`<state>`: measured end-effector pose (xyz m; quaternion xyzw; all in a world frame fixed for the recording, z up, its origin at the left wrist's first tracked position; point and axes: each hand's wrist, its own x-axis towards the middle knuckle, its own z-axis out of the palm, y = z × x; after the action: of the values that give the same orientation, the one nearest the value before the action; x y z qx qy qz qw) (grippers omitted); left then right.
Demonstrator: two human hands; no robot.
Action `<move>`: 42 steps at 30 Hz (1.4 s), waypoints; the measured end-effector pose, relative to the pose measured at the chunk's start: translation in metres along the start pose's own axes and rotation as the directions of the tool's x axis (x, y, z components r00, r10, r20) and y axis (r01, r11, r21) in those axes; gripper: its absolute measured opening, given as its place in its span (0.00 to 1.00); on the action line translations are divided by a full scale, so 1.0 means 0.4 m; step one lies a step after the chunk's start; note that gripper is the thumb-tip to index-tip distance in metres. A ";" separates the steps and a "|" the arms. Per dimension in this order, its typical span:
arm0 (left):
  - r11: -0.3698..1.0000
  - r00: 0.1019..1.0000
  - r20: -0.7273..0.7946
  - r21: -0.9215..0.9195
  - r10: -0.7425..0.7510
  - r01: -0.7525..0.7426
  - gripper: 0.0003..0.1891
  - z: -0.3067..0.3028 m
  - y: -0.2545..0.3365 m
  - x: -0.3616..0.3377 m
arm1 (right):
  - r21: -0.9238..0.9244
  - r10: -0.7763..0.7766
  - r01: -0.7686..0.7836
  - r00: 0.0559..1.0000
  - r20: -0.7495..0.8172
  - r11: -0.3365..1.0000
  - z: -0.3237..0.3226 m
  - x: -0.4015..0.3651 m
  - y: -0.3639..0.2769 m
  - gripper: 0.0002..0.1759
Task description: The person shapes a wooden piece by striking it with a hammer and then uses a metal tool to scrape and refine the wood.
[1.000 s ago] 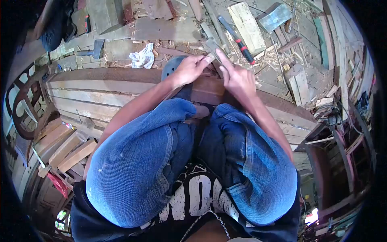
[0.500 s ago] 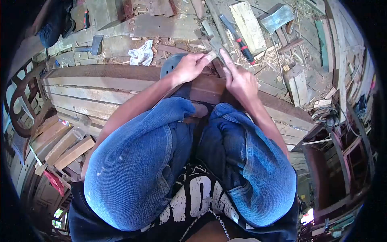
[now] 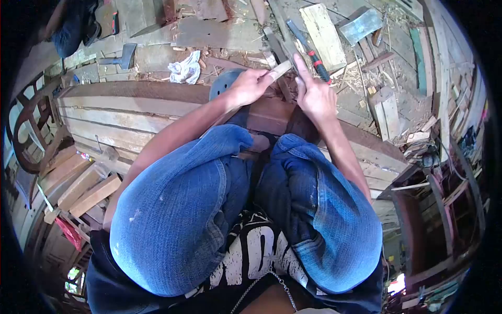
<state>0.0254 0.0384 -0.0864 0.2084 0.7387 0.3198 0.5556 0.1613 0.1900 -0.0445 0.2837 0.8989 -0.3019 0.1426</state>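
The left hand (image 3: 247, 88) is pinching a stick (image 3: 282, 69), which is slanting up toward the right hand (image 3: 317, 98). That hand is pointing its forefinger past the stick's far end; what its other fingers are doing is hard to make out. Just beyond it, a chisel (image 3: 309, 51) is lying beside a pale block (image 3: 322, 35). An axe head (image 3: 362, 26) is resting farther right. Leftward, a rag (image 3: 185, 68) is lying crumpled, and a hatchet (image 3: 125, 56) is lying well apart from both hands.
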 end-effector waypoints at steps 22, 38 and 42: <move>1.000 1.000 0.025 0.018 -0.006 0.005 0.22 -0.023 0.016 -0.005 | 0.019 -0.115 0.116 0.991 -0.068 0.993 0.019 -0.010 0.011 0.36; 0.996 0.997 0.027 -0.048 -0.071 0.072 0.21 -0.007 0.022 -0.004 | 0.041 0.112 -0.115 0.991 0.074 0.992 0.002 0.004 -0.003 0.37; 0.998 0.997 -0.038 0.011 0.061 -0.061 0.20 -0.009 0.005 0.003 | 0.055 -0.029 0.027 0.999 0.035 0.998 0.020 -0.014 -0.005 0.34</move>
<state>0.0215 0.0397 -0.0852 0.2273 0.7441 0.3370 0.5301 0.1651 0.1813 -0.0476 0.2694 0.8916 -0.3334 0.1464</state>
